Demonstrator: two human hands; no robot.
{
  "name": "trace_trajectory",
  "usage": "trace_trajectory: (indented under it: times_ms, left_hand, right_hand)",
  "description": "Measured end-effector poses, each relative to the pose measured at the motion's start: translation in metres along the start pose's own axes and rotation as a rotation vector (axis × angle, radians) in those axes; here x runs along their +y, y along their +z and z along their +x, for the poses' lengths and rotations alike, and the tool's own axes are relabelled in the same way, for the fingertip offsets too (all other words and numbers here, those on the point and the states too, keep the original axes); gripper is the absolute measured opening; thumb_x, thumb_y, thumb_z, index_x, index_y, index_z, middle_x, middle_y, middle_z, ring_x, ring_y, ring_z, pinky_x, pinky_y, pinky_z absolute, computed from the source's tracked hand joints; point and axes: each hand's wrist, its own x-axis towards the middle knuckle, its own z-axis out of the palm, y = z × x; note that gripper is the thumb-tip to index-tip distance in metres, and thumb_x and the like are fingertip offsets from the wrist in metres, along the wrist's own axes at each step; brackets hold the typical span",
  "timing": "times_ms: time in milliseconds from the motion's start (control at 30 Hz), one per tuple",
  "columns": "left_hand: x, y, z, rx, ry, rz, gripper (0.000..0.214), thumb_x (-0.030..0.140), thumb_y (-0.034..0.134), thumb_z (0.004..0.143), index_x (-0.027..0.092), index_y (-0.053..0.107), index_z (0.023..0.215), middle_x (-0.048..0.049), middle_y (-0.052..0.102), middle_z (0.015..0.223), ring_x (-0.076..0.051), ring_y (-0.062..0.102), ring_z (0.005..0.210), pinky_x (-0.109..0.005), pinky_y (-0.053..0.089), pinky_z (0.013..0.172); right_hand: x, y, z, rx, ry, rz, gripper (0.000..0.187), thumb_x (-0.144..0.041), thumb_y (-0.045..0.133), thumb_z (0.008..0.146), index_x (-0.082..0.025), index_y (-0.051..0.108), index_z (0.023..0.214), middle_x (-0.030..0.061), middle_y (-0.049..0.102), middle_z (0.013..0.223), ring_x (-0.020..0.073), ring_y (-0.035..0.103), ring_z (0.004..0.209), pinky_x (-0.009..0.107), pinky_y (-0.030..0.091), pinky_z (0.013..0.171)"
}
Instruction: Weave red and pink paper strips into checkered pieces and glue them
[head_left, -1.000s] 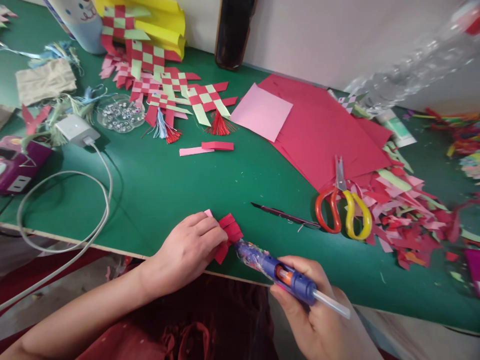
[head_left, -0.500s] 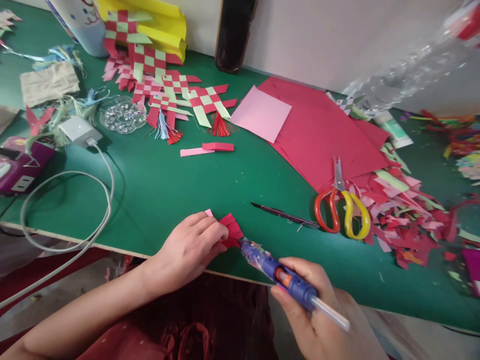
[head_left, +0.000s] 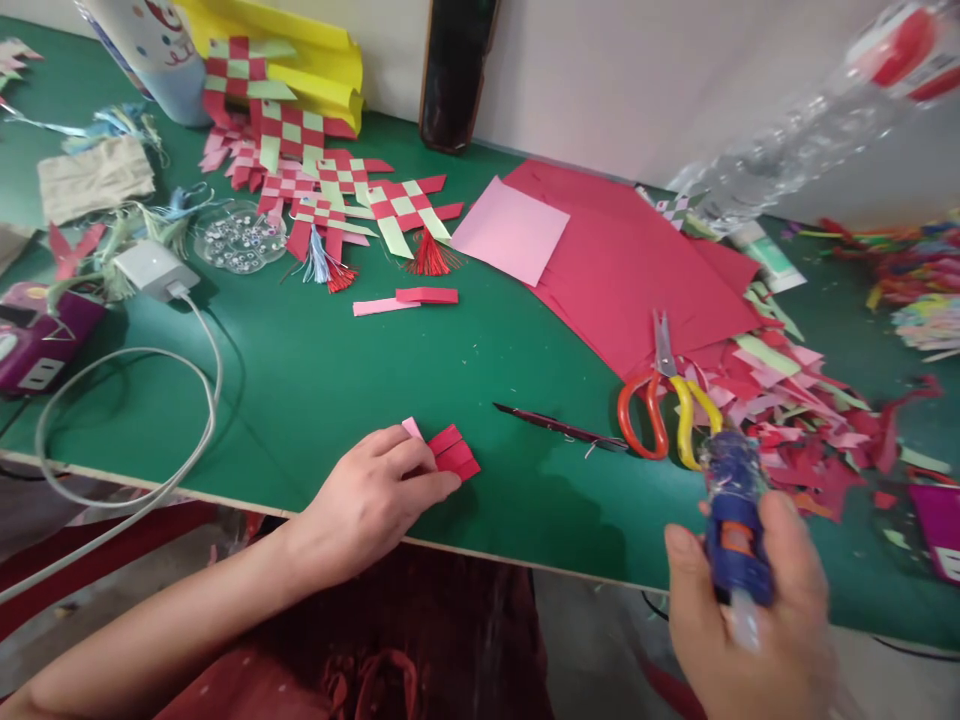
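Observation:
At the table's front edge, my left hand (head_left: 379,490) has its fingers closed over a small piece made of red paper strips (head_left: 456,455), a bit of pink showing at its top. Its lower left part is hidden under my fingers. My right hand (head_left: 750,620) grips a blue hot glue gun (head_left: 736,520) with a clear glue stick poking out of its back end. The gun's nozzle is pointed forward, just in front of the yellow handle of the scissors (head_left: 675,410). Between the hands lies a thin dark craft knife (head_left: 559,427).
Red paper sheets (head_left: 622,270) with a pink square (head_left: 511,230) lie at the back, paper scraps (head_left: 810,420) to the right. Woven paper fish (head_left: 409,210) are grouped back left, behind two folded strips (head_left: 426,297). A white cable (head_left: 214,390) loops at left from a charger (head_left: 156,270).
My right hand has drawn the glue gun away from the red paper piece, to the right. My left hand stays on the piece, its fingers slightly shifted.

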Motion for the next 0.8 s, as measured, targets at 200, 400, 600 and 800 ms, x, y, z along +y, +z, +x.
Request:
trace_trajectory:
  times_ms: [200, 400, 600, 800]
  left_hand:
    - [0.002, -0.001, -0.003, 0.002, 0.037, 0.121, 0.031, 0.015, 0.041, 0.1, 0.022, 0.063, 0.121, -0.0038, 0.062, 0.089, -0.017, 0.057, 0.083, -0.034, 0.052, 0.082]
    - [0.006, -0.008, 0.001, -0.089, 0.061, 0.185, 0.03, 0.018, 0.041, 0.101, 0.02, 0.06, 0.124, -0.0045, 0.061, 0.09, -0.019, 0.055, 0.084, -0.036, 0.052, 0.078]
    - [0.005, -0.01, -0.003, -0.137, 0.07, 0.207, 0.033, 0.028, 0.048, 0.1, 0.021, 0.054, 0.131, -0.0064, 0.065, 0.102, -0.021, 0.062, 0.098, -0.039, 0.053, 0.088]
    - [0.007, -0.02, -0.016, -0.01, 0.119, 0.152, 0.024, 0.019, 0.05, 0.099, 0.016, 0.059, 0.121, -0.0074, 0.071, 0.105, -0.019, 0.066, 0.095, -0.036, 0.054, 0.087]
  right_hand:
    - [0.016, 0.012, -0.008, -0.004, 0.015, -0.229, 0.063, -0.024, 0.053, 0.092, -0.021, 0.033, 0.152, 0.0192, 0.058, 0.119, 0.04, 0.059, 0.113, 0.057, 0.053, 0.087]
    - [0.015, 0.018, -0.004, -0.04, 0.084, -0.221, 0.064, -0.027, 0.047, 0.091, -0.018, 0.031, 0.153, 0.0201, 0.056, 0.12, 0.0403, 0.056, 0.114, 0.06, 0.05, 0.089]
    - [0.017, 0.019, -0.002, -0.127, 0.129, -0.182, 0.078, -0.04, 0.051, 0.091, -0.01, 0.018, 0.155, 0.0261, 0.055, 0.126, 0.0435, 0.057, 0.113, 0.064, 0.049, 0.087]
    - [-0.001, -0.007, 0.003, -0.074, -0.057, -0.314, 0.07, -0.031, 0.051, 0.095, -0.017, 0.02, 0.156, 0.0246, 0.053, 0.136, 0.0454, 0.052, 0.123, 0.068, 0.044, 0.093]
